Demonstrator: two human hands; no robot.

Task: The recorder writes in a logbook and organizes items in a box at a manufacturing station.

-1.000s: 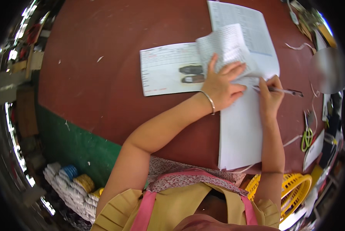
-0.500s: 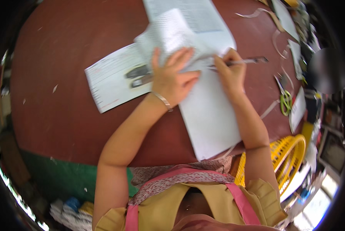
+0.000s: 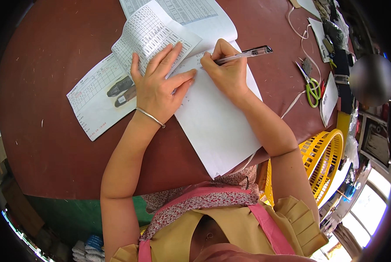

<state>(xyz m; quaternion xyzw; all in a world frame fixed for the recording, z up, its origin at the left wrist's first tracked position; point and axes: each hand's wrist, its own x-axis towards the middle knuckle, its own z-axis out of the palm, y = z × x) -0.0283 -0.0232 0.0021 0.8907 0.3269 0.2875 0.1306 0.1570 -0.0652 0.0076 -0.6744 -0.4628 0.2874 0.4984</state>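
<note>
My right hand (image 3: 228,74) grips a clear pen (image 3: 253,53) with a black cap, its tip end hidden by my fingers at the written lines of a white paper pad (image 3: 223,131). The pad lies open, with a printed table on its turned-up far page (image 3: 195,15). Flat on the papers rests my left hand (image 3: 159,89), fingers spread, a silver bangle at the wrist. Beneath its fingertips is a curled sheet with a printed grid (image 3: 149,30). This curls over a form (image 3: 90,94) that carries a picture of a pair of dark shoes.
Green-handled scissors (image 3: 312,92) lie on the dark red table (image 3: 42,161) at the right, near a thin white strip (image 3: 299,32) and loose papers (image 3: 329,99). A yellow plastic basket (image 3: 326,153) stands beside the table's near right edge.
The whole view has shifted, so papers and hands appear farther left and slightly higher. My right hand still grips the pen at the pad; my left hand stays spread on the sheets.
</note>
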